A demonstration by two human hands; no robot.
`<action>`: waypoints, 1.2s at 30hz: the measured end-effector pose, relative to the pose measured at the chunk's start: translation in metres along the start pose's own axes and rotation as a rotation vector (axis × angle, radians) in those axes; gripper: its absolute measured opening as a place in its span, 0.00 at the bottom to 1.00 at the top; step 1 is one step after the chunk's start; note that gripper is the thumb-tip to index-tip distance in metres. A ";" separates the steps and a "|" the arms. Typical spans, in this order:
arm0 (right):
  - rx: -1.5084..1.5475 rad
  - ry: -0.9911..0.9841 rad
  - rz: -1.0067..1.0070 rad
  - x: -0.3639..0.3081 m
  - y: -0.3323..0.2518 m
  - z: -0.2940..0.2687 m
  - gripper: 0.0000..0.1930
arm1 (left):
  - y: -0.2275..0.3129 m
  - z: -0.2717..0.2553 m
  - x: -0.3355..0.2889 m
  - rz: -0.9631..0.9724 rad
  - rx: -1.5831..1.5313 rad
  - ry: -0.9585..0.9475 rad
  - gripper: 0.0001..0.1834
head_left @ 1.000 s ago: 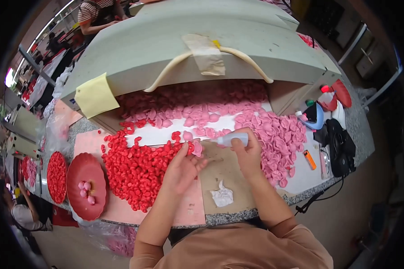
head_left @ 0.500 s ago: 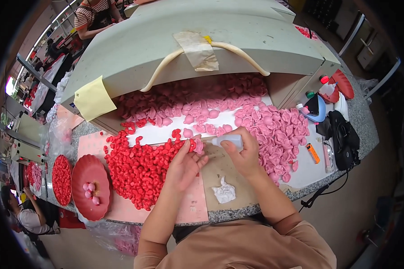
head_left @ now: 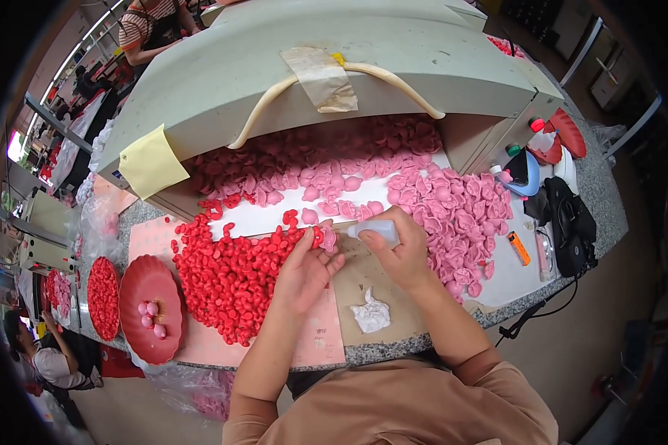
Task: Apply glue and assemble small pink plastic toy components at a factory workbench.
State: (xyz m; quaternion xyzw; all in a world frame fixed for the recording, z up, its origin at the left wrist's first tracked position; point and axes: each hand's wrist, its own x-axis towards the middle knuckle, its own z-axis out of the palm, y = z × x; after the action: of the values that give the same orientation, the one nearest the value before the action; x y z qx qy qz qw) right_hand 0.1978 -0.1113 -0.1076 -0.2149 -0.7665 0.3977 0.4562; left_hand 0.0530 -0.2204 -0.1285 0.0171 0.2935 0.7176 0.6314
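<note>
Between the thumb and fingers of my left hand (head_left: 306,276) is a small pink petal-shaped piece (head_left: 327,237), with a red piece against it at the fingertips. My right hand (head_left: 402,256) is wrapped round a translucent white squeeze bottle (head_left: 375,231), tipped so that its narrow nozzle points at the pink piece. Whether the nozzle touches it, I cannot tell. A heap of small glossy red pieces (head_left: 234,278) spreads beside my left hand. Pink cupped petal-like pieces (head_left: 453,208) are piled beyond and beside my right hand.
A grey-green hood (head_left: 393,93) arches over the far pile. At left are a red scalloped dish (head_left: 132,311) with several pink balls and a tray of red pieces (head_left: 103,297). Crumpled tissue (head_left: 370,311) lies near me; an orange lighter (head_left: 519,248) and black bag (head_left: 569,230) are at right.
Both hands keep nearly the same place and grip, the bottle nozzle still beside the pink piece. The whole view has shifted very slightly.
</note>
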 end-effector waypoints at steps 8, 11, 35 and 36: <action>-0.021 -0.018 -0.017 0.000 -0.001 -0.002 0.11 | -0.001 0.002 -0.001 -0.008 0.006 0.001 0.20; -0.018 -0.017 -0.032 0.000 0.001 -0.001 0.11 | -0.001 0.000 0.000 -0.004 0.011 -0.009 0.20; -0.101 0.000 -0.138 0.001 0.000 -0.003 0.12 | -0.003 -0.003 0.003 -0.015 0.068 0.029 0.17; -0.100 0.000 -0.138 0.001 0.000 -0.003 0.12 | -0.003 -0.004 0.003 -0.019 0.059 0.027 0.17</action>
State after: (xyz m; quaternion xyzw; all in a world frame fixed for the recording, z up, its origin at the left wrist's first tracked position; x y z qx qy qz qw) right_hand 0.1999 -0.1092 -0.1062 -0.1840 -0.7984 0.3268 0.4711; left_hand 0.0532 -0.2188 -0.1343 0.0233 0.3232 0.7027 0.6335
